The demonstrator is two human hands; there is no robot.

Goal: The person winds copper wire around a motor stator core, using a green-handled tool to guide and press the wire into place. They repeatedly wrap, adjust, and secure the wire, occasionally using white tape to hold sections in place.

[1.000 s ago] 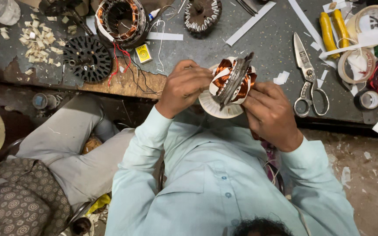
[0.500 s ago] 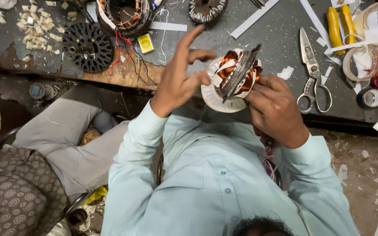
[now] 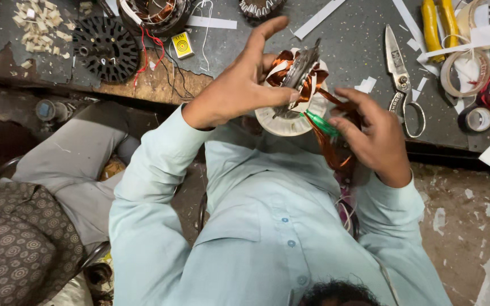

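A motor stator [image 3: 283,120], a white ring wound with copper wire, is tilted at the near edge of the dark workbench [image 3: 347,51]. My left hand [image 3: 236,88] grips it with the thumb pressed on its metal core, the index finger raised and the other fingers behind the windings. My right hand [image 3: 372,136] is just right of the stator and pinches a loose bundle of copper wire [image 3: 330,147] that trails down from the windings. A thin green strip [image 3: 320,122] lies between the stator and that hand.
Scissors [image 3: 401,73] lie right of the stator, with tape rolls [image 3: 477,119] and yellow-handled tools [image 3: 438,22] further right. A black slotted disc [image 3: 104,48], another wound stator [image 3: 154,14] and paper scraps [image 3: 35,28] sit at left. A person in grey trousers [image 3: 75,164] sits to my left.
My left hand has loosened from a full grip, its index finger now raised. My right hand has drawn a bundle of copper wire out of the stator, down and to the right.
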